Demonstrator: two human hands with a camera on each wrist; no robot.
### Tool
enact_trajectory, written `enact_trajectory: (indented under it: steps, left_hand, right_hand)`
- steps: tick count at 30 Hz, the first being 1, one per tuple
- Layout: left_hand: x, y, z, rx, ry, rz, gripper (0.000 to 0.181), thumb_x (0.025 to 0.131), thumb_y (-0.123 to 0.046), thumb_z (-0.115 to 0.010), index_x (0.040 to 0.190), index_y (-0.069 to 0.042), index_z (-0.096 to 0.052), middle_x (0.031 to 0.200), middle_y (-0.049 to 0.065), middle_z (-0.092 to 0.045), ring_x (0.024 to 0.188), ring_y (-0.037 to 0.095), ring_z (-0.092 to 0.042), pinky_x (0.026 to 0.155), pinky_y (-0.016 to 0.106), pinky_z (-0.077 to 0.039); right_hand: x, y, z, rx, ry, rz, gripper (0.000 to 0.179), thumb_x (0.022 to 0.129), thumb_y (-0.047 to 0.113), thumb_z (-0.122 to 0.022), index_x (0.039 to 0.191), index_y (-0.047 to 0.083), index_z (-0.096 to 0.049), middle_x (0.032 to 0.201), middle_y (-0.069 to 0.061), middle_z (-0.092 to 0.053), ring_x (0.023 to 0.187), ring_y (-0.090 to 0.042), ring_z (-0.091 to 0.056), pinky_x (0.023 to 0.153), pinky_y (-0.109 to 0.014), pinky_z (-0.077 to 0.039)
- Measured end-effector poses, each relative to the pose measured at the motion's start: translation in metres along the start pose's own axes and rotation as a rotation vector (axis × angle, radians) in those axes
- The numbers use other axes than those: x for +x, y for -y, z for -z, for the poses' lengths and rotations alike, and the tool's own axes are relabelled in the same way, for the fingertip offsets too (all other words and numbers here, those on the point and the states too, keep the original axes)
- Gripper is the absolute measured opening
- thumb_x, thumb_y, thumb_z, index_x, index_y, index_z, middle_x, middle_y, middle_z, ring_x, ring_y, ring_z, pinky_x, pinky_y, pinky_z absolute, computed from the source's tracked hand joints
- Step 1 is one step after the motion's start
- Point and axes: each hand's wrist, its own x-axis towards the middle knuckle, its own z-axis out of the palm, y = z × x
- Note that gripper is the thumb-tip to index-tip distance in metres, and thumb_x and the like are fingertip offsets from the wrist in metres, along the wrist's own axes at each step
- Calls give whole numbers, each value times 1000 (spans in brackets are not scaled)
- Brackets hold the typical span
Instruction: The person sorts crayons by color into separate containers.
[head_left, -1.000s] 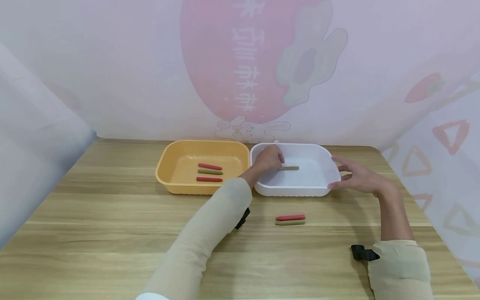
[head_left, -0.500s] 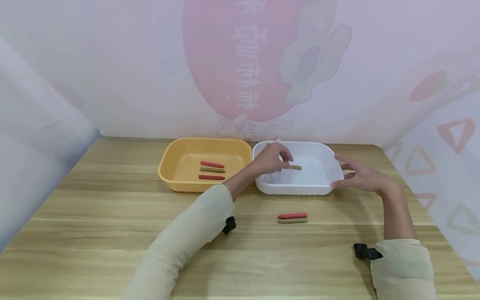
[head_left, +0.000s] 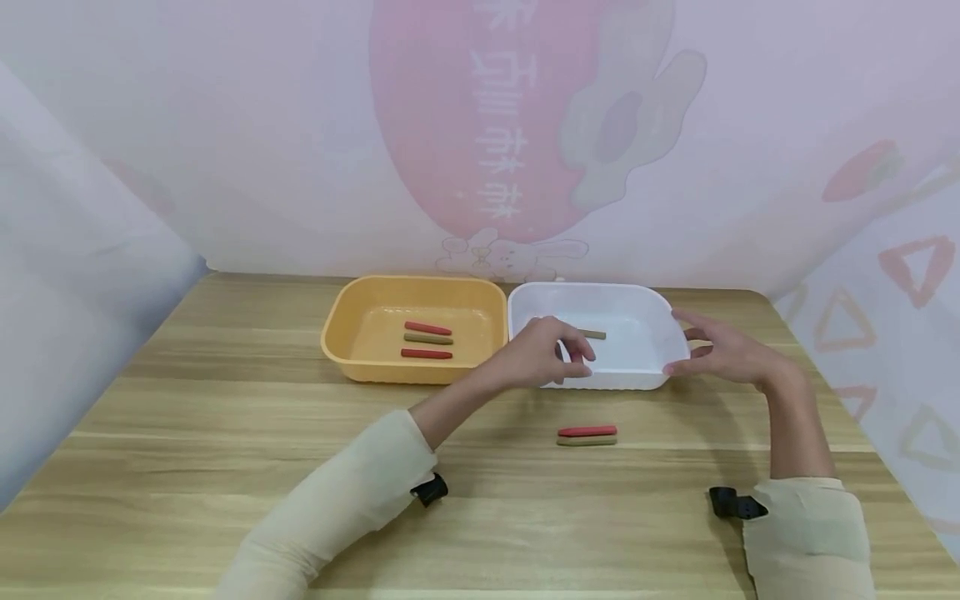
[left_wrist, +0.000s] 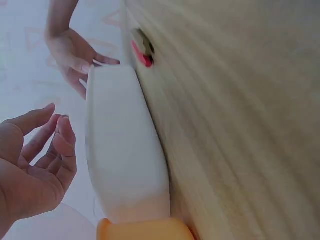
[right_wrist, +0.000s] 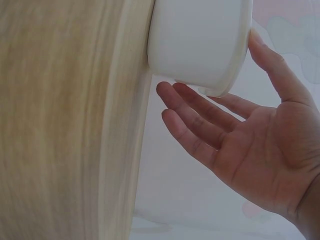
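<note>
My left hand (head_left: 543, 354) hovers over the front rim of the white tray (head_left: 637, 337) with thumb and fingers apart. In the left wrist view nothing lies between the fingers of this left hand (left_wrist: 42, 170). An olive crayon (head_left: 596, 334) lies on the white tray's floor, its left end covered by the left hand in the head view. At the tray's right end is my right hand (head_left: 723, 350), fingers spread. The right wrist view has the thumb of that right hand (right_wrist: 255, 145) at the rim and its other fingers, fairly straight, along the end wall.
An orange tray (head_left: 397, 372) adjoins the white one on the left. Inside it lie two red crayons (head_left: 426, 354) and an olive crayon (head_left: 428, 339). Before the white tray, a red crayon (head_left: 587, 431) and an olive crayon (head_left: 587, 442) lie side by side on the wooden table (head_left: 525, 533).
My left hand has let go of the olive crayon in the white tray and drawn back toward the front rim. The right hand stays at the tray's right end.
</note>
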Motion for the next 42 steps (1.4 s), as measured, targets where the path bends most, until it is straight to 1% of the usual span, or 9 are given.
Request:
enact_trajectory:
  steps: [6,10,15,18,25,28,31,37,42]
  left_hand:
    - [-14,-2,-8,36,67,-18,6,82,-5,-73,88,-3,-72,73,-1,-63,69,14,-58,61,18,-46]
    - [-18,0,-15,52,107,-8,8,82,-4,-73,89,-2,-72,76,0,-66,74,13,-59,63,18,-46]
    - [-19,7,-21,77,121,21,12,81,-4,-73,93,0,-71,77,-1,-66,77,16,-60,64,18,-44]
    - [-20,7,-22,97,130,44,13,81,-4,-74,92,0,-71,75,-2,-65,76,14,-59,65,18,-43]
    - [-21,6,-26,210,182,107,13,84,-8,-71,96,-6,-72,79,-6,-64,76,6,-55,66,17,-44]
    - [-21,6,-28,237,202,131,14,84,-11,-72,98,-7,-72,80,-7,-64,77,7,-55,65,17,-44]
    - [-21,5,-28,243,211,153,18,83,-15,-75,100,-8,-72,80,-8,-62,81,9,-53,66,19,-44]
    - [-20,5,-28,300,231,160,20,82,-20,-76,100,-11,-72,80,-10,-61,84,9,-51,69,21,-42]
    - [-20,8,-33,365,242,130,14,80,-21,-78,90,-13,-72,74,-9,-60,78,7,-52,66,21,-42]
  right_hand:
    - [0,-1,0,-4,0,6,90,82,33,-74,151,11,-21,140,-18,-41,125,-37,-41,92,-47,-40]
    - [-1,-1,0,-11,0,4,90,83,34,-74,151,10,-20,141,-20,-39,125,-39,-41,92,-48,-40]
    - [-1,0,0,-6,4,2,90,82,34,-74,151,11,-20,140,-19,-40,125,-38,-41,92,-48,-39]
    - [-1,0,0,-6,4,-10,90,82,34,-74,151,13,-20,139,-17,-41,124,-37,-41,92,-48,-38]
    - [0,0,-1,-5,4,-8,90,82,33,-75,151,14,-21,138,-16,-43,123,-35,-42,91,-47,-39]
    - [0,1,-1,-8,3,-11,89,82,33,-74,151,15,-21,138,-16,-43,124,-35,-42,92,-48,-38]
    - [-1,1,-1,-11,2,-13,90,82,33,-74,151,13,-20,139,-17,-42,124,-36,-41,92,-49,-38]
    - [0,1,0,-23,1,-7,91,83,33,-74,151,11,-19,142,-19,-38,126,-38,-39,92,-49,-38]
    - [-1,1,-1,-15,-2,3,90,82,33,-74,151,13,-20,140,-17,-40,125,-37,-42,91,-47,-39]
